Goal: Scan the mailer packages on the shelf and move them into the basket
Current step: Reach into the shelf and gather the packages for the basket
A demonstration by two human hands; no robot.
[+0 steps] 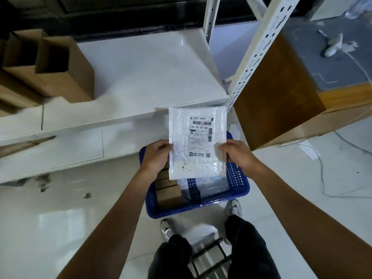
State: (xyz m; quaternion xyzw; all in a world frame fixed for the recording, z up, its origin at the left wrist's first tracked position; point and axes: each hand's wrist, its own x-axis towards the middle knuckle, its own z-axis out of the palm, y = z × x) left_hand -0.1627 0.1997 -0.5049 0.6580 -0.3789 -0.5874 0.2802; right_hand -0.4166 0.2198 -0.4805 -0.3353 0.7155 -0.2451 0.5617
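Fingers (164, 147) of the left hand (156, 157) pinch the left edge of a white mailer (198, 141), thumb on top. The right hand (236, 155) grips the right edge the same way. Between the two grips the mailer is held flat, label up, with the barcode toward the far end. Straight below the fingers a blue basket (238, 186) sits on the floor, and the mailer covers much of its far half. Under the left fingers, small brown boxes (169, 191) stand in a row inside the basket. Under the right ones lies a grey mailer (209, 184). Beyond the fingertips, the held mailer's far edge overlaps the front lip of the white shelf (141, 77); whether they touch cannot be told. Far to the left of the left hand, open cartons (50, 65) stand on the shelf. Just past the right fingers rises a perforated post (259, 51), with a brown cabinet (277, 93) beside it. A cable (322, 178) trails on the floor to the right of the right hand. Nearer than the wrists, two shoes (167, 228) stand just behind the basket.
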